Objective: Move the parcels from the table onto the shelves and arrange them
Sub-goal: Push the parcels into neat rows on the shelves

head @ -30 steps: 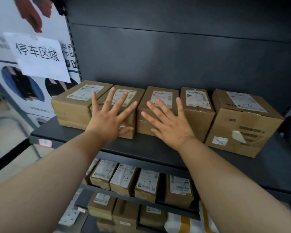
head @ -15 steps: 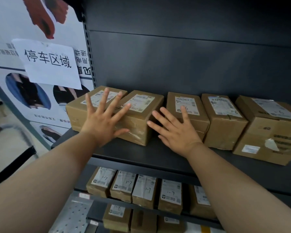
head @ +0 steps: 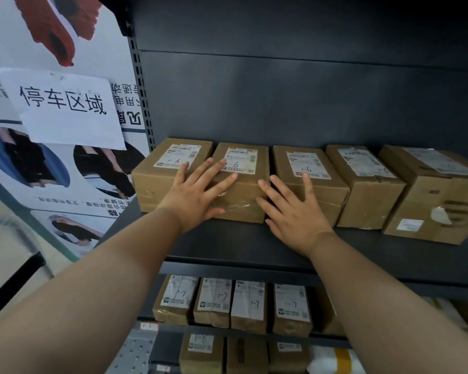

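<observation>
Several brown cardboard parcels with white labels stand in a row on a dark metal shelf (head: 254, 249). My left hand (head: 197, 195) lies flat with spread fingers on the front of the second parcel (head: 243, 203), its fingers also reaching the first parcel (head: 157, 182). My right hand (head: 292, 211) presses flat against the front of the third parcel (head: 324, 190). To the right stand a fourth parcel (head: 368, 193) and a larger fifth parcel (head: 438, 201). Both hands hold nothing.
A lower shelf carries a row of smaller labelled parcels (head: 249, 306), with more parcels (head: 203, 352) below that. A poster wall with a white paper sign (head: 65, 109) stands left of the shelf upright (head: 142, 103). The shelf's back panel is dark.
Both hands pushed the second and third parcels back, and the second has straightened from tilted to square with the row. The view has shifted left and closer.
</observation>
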